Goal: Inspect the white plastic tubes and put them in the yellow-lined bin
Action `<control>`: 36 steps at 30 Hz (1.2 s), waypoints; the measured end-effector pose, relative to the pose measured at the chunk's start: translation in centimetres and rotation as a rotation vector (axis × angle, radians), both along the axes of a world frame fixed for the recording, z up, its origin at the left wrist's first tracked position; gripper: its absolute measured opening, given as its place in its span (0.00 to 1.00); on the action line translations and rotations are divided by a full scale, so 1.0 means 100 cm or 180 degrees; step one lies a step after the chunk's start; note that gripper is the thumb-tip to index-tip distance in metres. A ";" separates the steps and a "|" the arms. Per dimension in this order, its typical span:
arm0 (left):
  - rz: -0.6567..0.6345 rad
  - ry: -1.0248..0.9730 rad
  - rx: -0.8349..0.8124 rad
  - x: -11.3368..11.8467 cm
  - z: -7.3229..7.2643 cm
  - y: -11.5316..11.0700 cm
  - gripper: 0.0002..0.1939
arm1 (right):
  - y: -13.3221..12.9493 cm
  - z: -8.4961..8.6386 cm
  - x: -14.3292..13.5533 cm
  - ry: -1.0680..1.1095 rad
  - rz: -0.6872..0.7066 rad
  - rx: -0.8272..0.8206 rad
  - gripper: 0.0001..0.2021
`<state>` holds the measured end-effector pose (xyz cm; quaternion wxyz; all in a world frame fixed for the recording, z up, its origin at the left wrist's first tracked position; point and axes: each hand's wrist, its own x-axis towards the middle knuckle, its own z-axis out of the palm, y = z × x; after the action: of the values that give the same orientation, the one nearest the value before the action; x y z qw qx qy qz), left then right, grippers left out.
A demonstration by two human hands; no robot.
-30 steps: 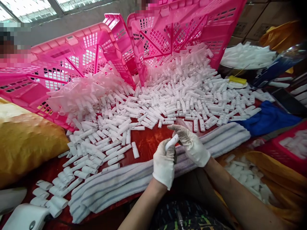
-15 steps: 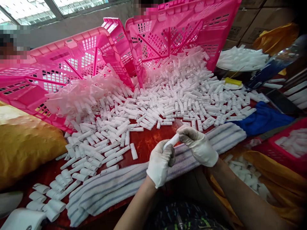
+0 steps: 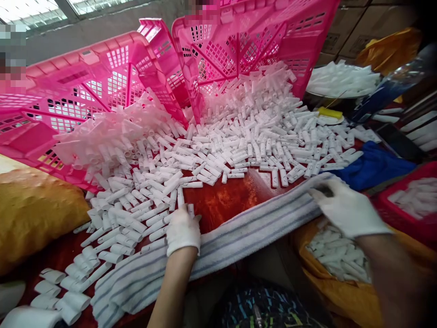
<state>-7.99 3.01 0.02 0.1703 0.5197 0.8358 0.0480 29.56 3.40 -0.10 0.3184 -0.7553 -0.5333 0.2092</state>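
My left hand (image 3: 184,231), in a white glove, is at the near edge of the tube pile. Its fingers are closed at the lower end of a short white plastic tube (image 3: 190,209), partly hidden by the glove. Further right, my gloved right hand (image 3: 350,207) hovers over the right end of a rolled striped towel (image 3: 252,228), somewhat blurred. Thumb and fingers stand apart there, and no tube shows between them. Many loose white tubes (image 3: 235,155), several with dark marks, cover the red tabletop (image 3: 221,198) beyond both hands.
Two tipped pink crates (image 3: 102,59) spill tubes onto the table. An orange sack (image 3: 307,248) holding tubes hangs open below my right hand. A red basket (image 3: 385,200), a blue cloth (image 3: 378,166) and a heaped plate sit right. A yellow sack (image 3: 37,214) lies left.
My hands have parted: the left moved left to a tube on the table, the right moved right towards the sack side. The tube formerly held between them is out of sight.
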 end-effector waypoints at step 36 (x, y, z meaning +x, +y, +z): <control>-0.0220 -0.6037 -0.1030 0.077 0.017 -0.011 0.24 | 0.029 0.021 -0.136 0.2653 0.2127 0.0693 0.09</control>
<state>-0.25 1.92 1.76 0.8462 0.2592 0.3312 0.3273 16.00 6.33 2.04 0.4953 -0.3604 -0.5915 0.5243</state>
